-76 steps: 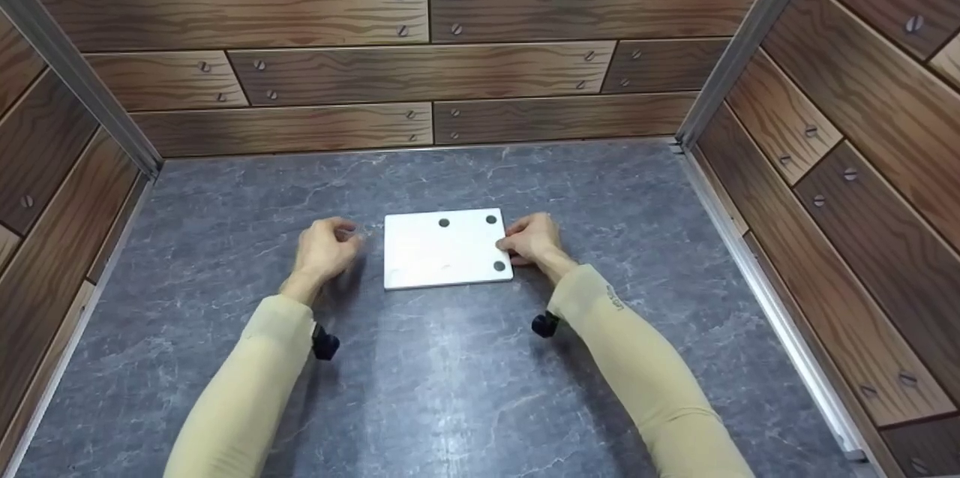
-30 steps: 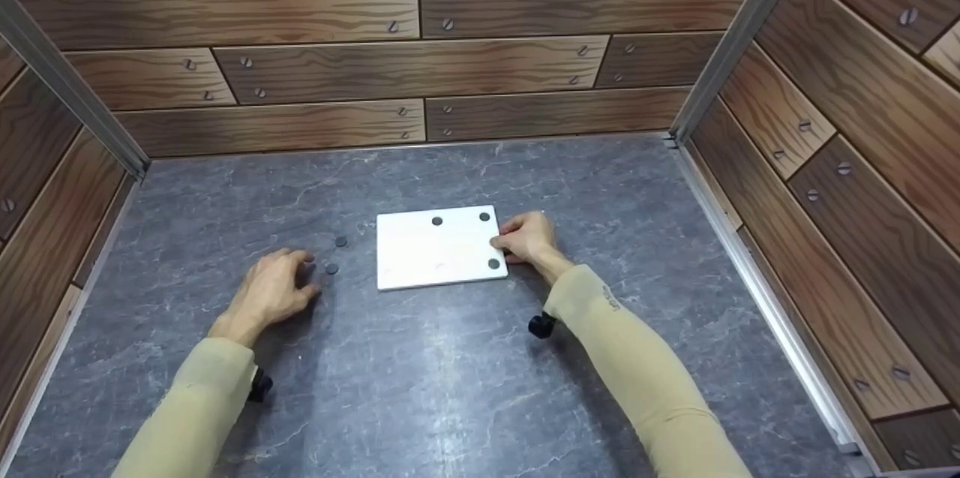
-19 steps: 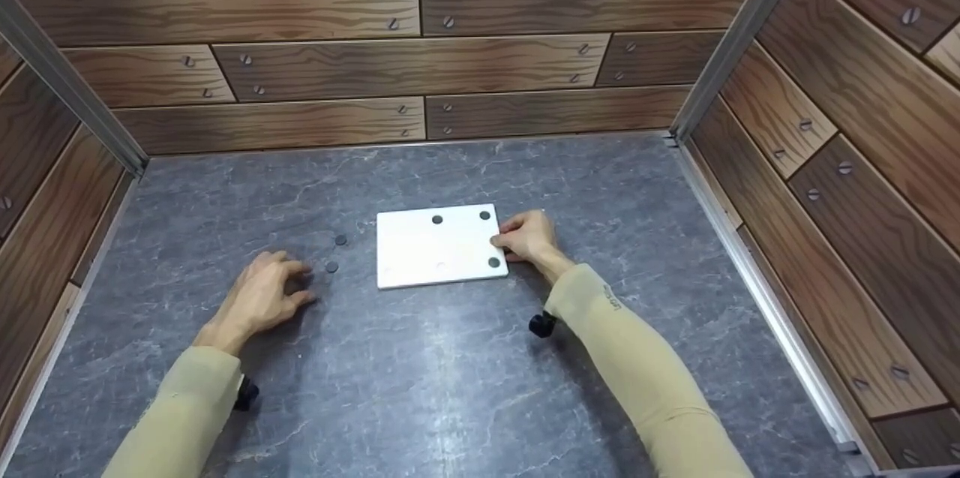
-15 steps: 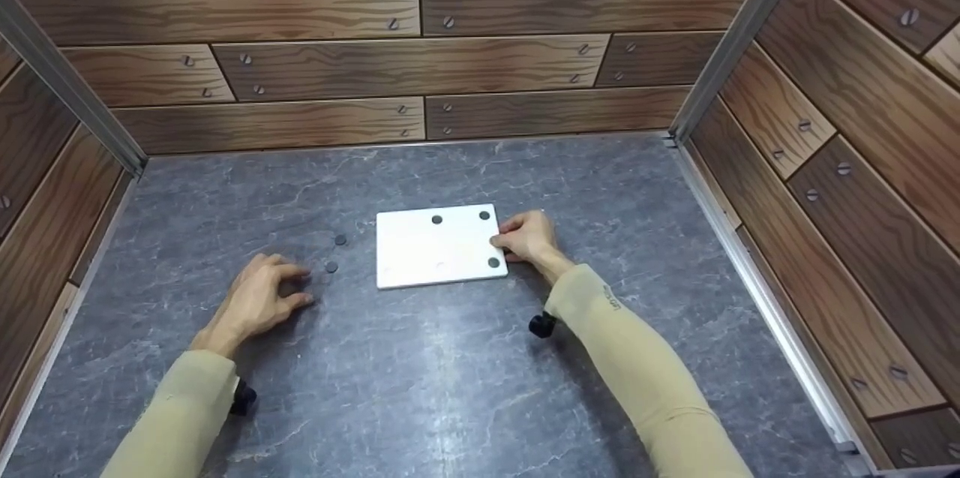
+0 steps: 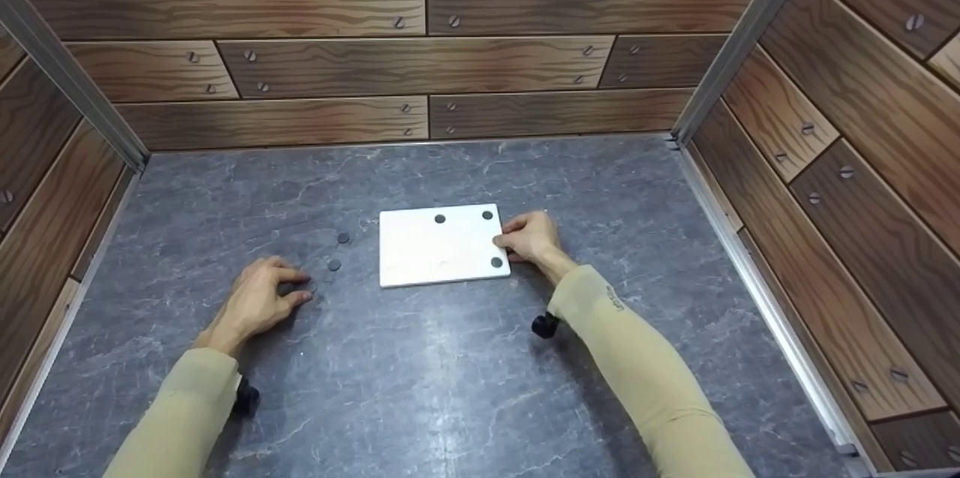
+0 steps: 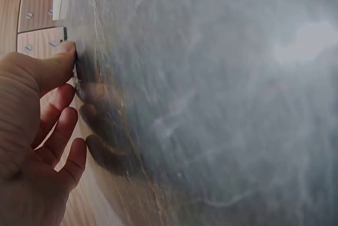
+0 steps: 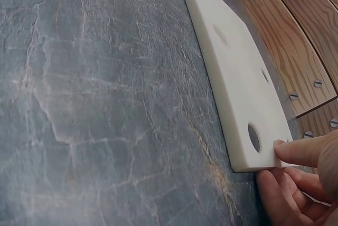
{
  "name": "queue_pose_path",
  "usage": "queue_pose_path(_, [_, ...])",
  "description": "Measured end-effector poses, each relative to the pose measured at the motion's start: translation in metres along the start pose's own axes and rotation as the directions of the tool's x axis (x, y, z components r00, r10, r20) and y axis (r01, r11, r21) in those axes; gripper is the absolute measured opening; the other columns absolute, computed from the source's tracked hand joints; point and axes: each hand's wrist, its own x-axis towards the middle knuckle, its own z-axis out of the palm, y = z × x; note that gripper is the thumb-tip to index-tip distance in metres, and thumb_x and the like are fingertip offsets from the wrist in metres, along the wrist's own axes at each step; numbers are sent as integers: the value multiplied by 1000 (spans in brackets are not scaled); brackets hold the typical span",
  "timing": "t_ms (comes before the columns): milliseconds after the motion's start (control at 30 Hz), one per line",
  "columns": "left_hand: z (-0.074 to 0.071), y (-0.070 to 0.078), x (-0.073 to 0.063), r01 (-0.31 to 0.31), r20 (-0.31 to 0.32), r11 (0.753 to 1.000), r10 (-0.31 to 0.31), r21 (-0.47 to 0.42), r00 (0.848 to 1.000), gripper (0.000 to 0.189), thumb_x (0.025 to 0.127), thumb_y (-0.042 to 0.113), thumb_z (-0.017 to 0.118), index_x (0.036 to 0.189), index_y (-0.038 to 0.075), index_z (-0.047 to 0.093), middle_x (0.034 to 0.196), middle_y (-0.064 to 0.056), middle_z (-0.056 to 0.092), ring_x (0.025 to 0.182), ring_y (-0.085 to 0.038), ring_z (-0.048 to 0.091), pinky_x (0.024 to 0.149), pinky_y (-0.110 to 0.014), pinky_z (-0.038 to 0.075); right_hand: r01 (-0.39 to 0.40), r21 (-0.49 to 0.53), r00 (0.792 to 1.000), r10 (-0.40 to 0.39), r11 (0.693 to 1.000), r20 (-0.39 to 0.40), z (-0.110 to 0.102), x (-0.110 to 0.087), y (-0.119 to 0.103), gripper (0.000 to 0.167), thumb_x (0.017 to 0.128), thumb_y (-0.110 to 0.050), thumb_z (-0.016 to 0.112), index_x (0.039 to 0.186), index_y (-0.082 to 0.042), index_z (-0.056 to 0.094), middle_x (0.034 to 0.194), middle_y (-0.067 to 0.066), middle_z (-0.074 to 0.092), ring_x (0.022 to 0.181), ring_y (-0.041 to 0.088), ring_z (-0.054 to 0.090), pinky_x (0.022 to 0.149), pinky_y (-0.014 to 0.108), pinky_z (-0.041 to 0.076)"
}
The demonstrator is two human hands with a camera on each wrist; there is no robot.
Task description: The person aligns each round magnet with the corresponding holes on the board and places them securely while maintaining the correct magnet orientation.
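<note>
A white rectangular board (image 5: 412,245) lies flat on the grey marbled surface, with three dark round spots along its far and right sides and faint pale round recesses near its front edge. My right hand (image 5: 531,236) pinches the board's right edge; in the right wrist view the thumb (image 7: 301,151) presses on top beside a dark round spot (image 7: 254,138), with fingers curled at the edge. To the left lie two small dark discs, a farther disc (image 5: 343,238) and a nearer disc (image 5: 334,265). My left hand (image 5: 259,296) rests beside them, thumb and fingertips apart, close over the surface.
Wood-plank-patterned walls (image 5: 330,69) enclose the back and both sides. A metal rail (image 5: 772,313) runs along the right edge of the grey surface (image 5: 450,358). Black wrist cameras sit under both sleeves.
My left hand has moved left and toward me from near the board, and two dark discs now show where it was. Its thumb and fingers spread, then drew slightly closer. The right hand keeps its hold.
</note>
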Motion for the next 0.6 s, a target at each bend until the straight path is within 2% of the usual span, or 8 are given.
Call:
queue_pose_path(233, [2,1,0,-20,-38,1000,20,-3,999,23,96,15,88,116,6,89,108,-12,78,107,-41,69,99,-64,51,15,8,1000,-15,1000,1,0,0,1,26,91,-10,91,116,-4,86,112,15,84,81,13,78,65,25,66])
queue_pose_path(433, [5,0,2,-69,-80,998,69,-5,994,20,95,16,89,112,6,90,100,-10,78,94,-34,70,87,-53,55,3,-9,1000,-3,1000,-4,-1,2,1,26,91,-11,92,115,-5,86,113,14,84,82,13,78,65,24,66])
queue_pose_path(600, [9,-2,2,-56,-114,998,53,-19,992,21,92,19,91,110,9,90,98,-7,80,94,-32,73,86,-51,57,-4,-13,1000,4,1000,-6,0,4,1,25,91,-10,92,115,-5,86,111,13,84,82,13,78,64,24,65])
